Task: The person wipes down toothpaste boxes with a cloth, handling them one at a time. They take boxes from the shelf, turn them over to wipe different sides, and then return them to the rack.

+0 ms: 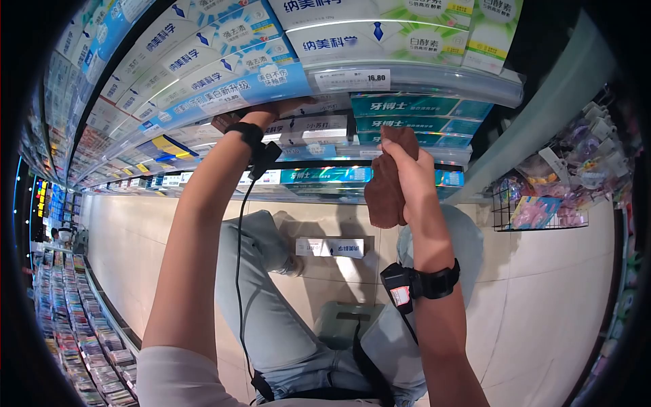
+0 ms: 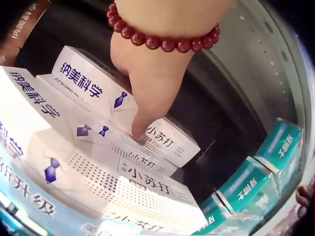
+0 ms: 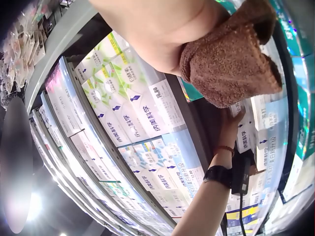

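In the left wrist view the left hand [image 2: 152, 83] reaches down into a shelf, its thumb or a finger touching a white toothpaste box [image 2: 83, 81] with blue lettering; its other fingers are hidden. Similar white boxes [image 2: 54, 152] lie in front of that one. In the head view this hand [image 1: 261, 117] is partly under the upper shelf's edge. The right hand [image 1: 415, 178] grips a brown cloth [image 1: 386, 193] in front of teal boxes [image 1: 413, 105]; the right wrist view shows the cloth [image 3: 231, 59] bunched and hanging from the hand.
A white box [image 1: 330, 247] lies on the tiled floor between the person's legs, near a small stool [image 1: 342, 325]. Above are a shelf of boxes and a price strip [image 1: 352, 79]. A wire basket [image 1: 542, 214] with bagged goods hangs at right. More shelves line the left.
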Action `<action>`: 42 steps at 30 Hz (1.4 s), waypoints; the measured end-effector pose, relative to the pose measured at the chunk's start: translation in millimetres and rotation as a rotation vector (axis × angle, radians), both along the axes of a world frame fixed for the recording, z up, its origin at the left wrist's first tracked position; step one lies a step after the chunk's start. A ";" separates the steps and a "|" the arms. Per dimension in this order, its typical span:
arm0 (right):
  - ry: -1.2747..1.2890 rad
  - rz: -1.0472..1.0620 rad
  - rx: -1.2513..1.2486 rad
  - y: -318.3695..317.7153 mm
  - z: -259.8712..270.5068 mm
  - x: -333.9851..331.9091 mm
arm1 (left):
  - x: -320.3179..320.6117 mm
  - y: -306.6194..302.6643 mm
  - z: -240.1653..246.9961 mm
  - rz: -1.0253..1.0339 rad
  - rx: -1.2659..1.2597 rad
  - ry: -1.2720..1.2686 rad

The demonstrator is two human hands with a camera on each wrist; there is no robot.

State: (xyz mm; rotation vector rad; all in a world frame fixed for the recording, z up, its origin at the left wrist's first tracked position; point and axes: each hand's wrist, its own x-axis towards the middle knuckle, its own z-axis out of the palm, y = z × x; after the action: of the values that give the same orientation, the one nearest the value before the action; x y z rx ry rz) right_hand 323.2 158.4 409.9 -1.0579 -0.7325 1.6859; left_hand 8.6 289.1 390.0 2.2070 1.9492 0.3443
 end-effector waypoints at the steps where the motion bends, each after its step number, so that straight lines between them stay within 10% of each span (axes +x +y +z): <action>1: -0.006 -0.006 0.000 -0.4 0.2 -0.4 | 2.9 2.7 -1.1 0.009 -0.008 0.015; 25: 0.018 -0.030 0.023 5.5 -5.0 -3.5 | 16.9 9.3 6.6 0.056 -0.280 0.353; 31: -0.149 -0.036 0.101 3.9 -2.5 22.1 | 57.1 -137.0 -8.5 -0.172 0.408 -0.136; 35: -0.179 -0.043 0.131 1.7 0.4 30.8 | 90.2 -233.7 -92.8 -0.676 0.054 -0.010; 42: -0.181 -0.097 0.081 9.9 -9.7 33.8 | 83.9 -275.0 -279.0 -0.282 -0.490 0.311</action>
State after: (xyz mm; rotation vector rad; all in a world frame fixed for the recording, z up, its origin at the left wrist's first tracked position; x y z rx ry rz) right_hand 357.0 168.3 400.2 -1.1803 -0.8448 1.4791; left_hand 92.5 14.1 111.0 2.2355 1.5836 -0.4915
